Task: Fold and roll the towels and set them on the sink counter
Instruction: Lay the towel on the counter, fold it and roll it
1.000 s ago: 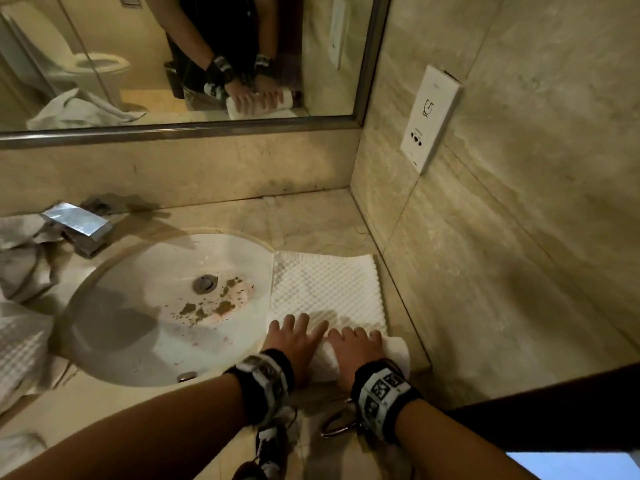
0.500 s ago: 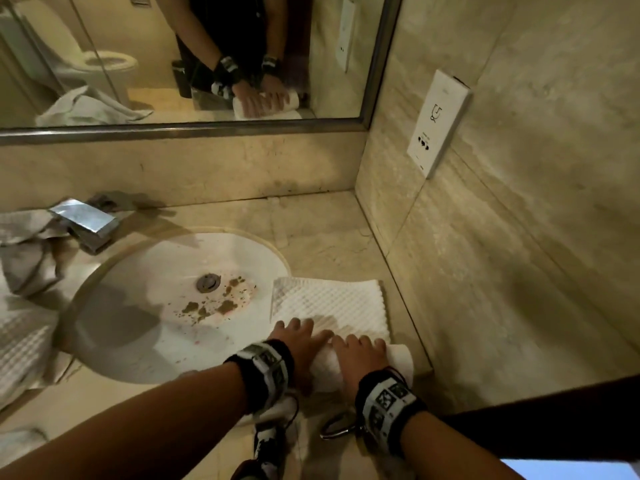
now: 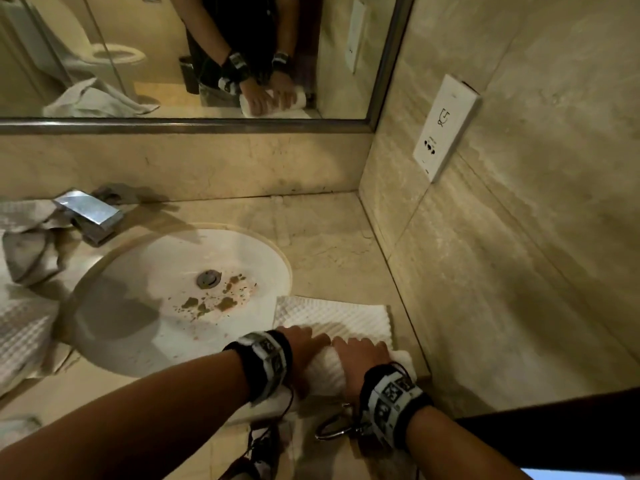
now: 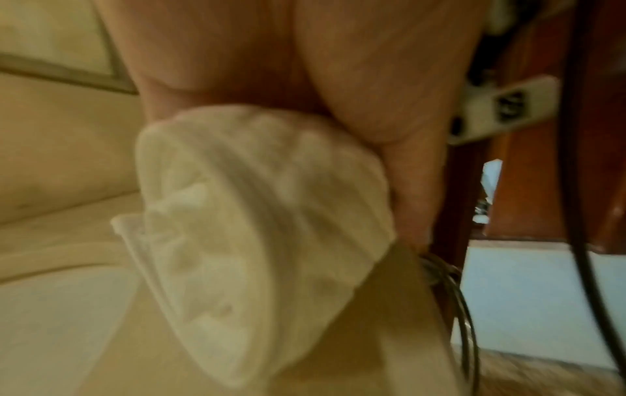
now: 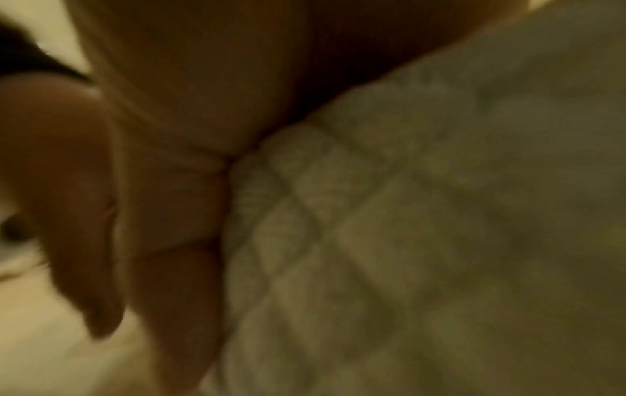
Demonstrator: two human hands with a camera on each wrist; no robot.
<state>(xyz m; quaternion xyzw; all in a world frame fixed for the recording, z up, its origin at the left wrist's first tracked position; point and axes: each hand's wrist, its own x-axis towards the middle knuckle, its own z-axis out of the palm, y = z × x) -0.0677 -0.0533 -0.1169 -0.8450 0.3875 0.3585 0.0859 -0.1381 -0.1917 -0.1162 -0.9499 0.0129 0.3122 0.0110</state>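
Observation:
A white waffle towel (image 3: 332, 317) lies on the beige sink counter (image 3: 311, 230), right of the basin, against the side wall. Its near part is wound into a thick roll; a short flat strip still lies beyond. My left hand (image 3: 301, 344) and right hand (image 3: 363, 351) sit side by side on the roll with fingers curved over its top. The left wrist view shows the roll's end (image 4: 254, 214) cupped under the palm (image 4: 338, 67). In the blurred right wrist view my fingers (image 5: 176, 187) lie bent against the quilted cloth (image 5: 406, 214), thumb apart.
The round white sink (image 3: 104, 306), with brown stains near its drain, adjoins the towel's left edge. A chrome faucet (image 3: 90, 213) stands at the back left. Crumpled towels (image 3: 20, 334) are heaped at the counter's left. The marble wall (image 3: 485, 271) with a socket plate (image 3: 445, 126) bounds the right.
The roll has moved away from me and grown thicker, and the flat strip beyond it has shortened. My fingers, flat and spread before, now bend over the roll.

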